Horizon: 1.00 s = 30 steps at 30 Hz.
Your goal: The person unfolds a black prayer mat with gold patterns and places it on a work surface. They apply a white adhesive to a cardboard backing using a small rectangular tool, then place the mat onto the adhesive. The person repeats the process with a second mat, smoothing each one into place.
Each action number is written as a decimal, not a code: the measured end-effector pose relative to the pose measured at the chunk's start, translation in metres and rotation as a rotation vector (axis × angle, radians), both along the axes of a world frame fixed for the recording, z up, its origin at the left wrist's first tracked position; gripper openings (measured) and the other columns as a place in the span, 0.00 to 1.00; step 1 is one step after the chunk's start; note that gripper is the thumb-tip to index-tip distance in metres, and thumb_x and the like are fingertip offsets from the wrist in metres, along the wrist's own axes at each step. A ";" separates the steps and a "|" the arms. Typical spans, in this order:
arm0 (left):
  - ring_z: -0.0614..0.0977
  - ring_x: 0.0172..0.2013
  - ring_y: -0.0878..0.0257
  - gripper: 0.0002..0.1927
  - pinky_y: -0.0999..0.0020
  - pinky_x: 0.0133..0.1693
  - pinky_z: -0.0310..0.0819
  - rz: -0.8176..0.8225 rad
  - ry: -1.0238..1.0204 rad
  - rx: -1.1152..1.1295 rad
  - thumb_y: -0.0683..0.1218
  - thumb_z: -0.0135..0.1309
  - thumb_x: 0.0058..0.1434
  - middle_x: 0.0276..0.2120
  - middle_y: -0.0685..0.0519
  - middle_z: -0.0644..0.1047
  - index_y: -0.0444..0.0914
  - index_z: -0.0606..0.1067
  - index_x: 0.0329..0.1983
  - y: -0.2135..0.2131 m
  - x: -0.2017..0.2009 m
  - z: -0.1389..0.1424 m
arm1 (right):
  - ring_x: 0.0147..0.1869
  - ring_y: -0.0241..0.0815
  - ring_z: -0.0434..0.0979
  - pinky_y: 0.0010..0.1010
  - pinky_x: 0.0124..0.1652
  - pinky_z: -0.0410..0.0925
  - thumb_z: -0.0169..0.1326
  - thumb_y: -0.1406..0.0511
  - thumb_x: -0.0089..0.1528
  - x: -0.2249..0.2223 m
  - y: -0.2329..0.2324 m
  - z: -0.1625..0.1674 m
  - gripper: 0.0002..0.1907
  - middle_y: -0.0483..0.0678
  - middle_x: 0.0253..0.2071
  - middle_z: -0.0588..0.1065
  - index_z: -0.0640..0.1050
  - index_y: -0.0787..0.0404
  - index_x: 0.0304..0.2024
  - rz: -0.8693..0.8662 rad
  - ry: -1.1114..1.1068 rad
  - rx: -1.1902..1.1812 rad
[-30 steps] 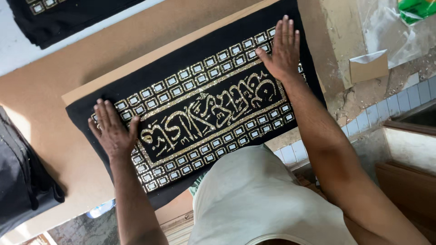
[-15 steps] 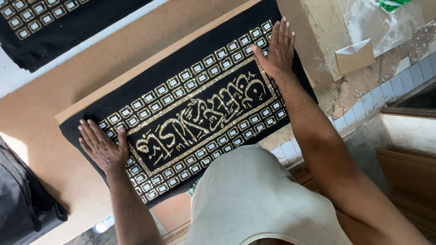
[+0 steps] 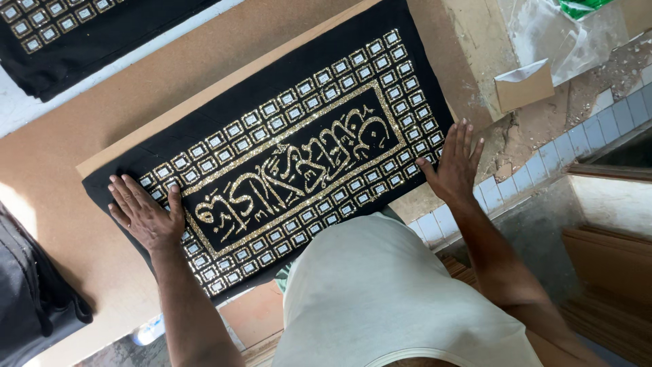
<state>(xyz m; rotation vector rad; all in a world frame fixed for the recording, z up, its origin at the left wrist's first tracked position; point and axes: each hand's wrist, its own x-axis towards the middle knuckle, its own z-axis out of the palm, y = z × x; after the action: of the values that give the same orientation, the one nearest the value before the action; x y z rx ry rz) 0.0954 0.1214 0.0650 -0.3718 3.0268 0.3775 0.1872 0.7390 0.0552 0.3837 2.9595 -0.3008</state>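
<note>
A brown board (image 3: 61, 170) serves as the work surface. A black cloth panel (image 3: 285, 163) with gold glitter script and a border of small squares lies flat on a lighter cardboard sheet (image 3: 224, 88) on it. A second matching black panel (image 3: 75, 34) lies at the top left edge.

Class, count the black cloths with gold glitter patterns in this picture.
2: one cloth flat on the board under both hands; a second cloth at the top left, partly cut off. More may lie outside view.
</note>
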 end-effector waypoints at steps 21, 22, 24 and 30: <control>0.66 0.71 0.50 0.41 0.46 0.70 0.52 0.785 0.293 0.412 0.66 0.36 0.72 0.73 0.42 0.64 0.35 0.54 0.78 -0.017 0.242 -0.065 | 0.87 0.67 0.34 0.66 0.75 0.29 0.42 0.45 0.75 -0.009 0.008 -0.023 0.46 0.72 0.82 0.40 0.48 0.75 0.78 0.100 0.084 -0.165; 0.71 0.68 0.51 0.42 0.50 0.67 0.61 0.869 0.416 0.592 0.66 0.43 0.70 0.70 0.41 0.68 0.34 0.56 0.77 -0.024 0.237 -0.070 | 0.86 0.68 0.38 0.67 0.75 0.33 0.45 0.49 0.78 -0.006 0.015 -0.029 0.42 0.73 0.82 0.42 0.50 0.74 0.78 0.082 0.149 -0.149; 0.76 0.63 0.54 0.43 0.57 0.62 0.70 1.011 0.523 0.851 0.65 0.52 0.67 0.65 0.42 0.73 0.32 0.60 0.73 -0.032 0.238 -0.071 | 0.80 0.66 0.48 0.64 0.71 0.46 0.52 0.56 0.79 -0.001 0.028 -0.046 0.33 0.71 0.77 0.51 0.56 0.69 0.76 -0.021 0.240 -0.167; 0.79 0.43 0.60 0.33 0.62 0.46 0.77 1.209 0.448 1.393 0.63 0.60 0.64 0.44 0.48 0.79 0.32 0.75 0.58 -0.029 0.246 -0.051 | 0.50 0.33 0.72 0.27 0.46 0.68 0.61 0.71 0.75 -0.002 0.063 -0.088 0.19 0.45 0.50 0.74 0.69 0.62 0.65 -0.327 0.429 -0.953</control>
<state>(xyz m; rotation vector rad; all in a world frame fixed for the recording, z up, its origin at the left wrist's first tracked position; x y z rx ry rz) 0.3418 0.0924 0.0136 -1.8812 1.5579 2.4553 0.1847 0.8018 -0.0333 0.7022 2.6483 -1.9067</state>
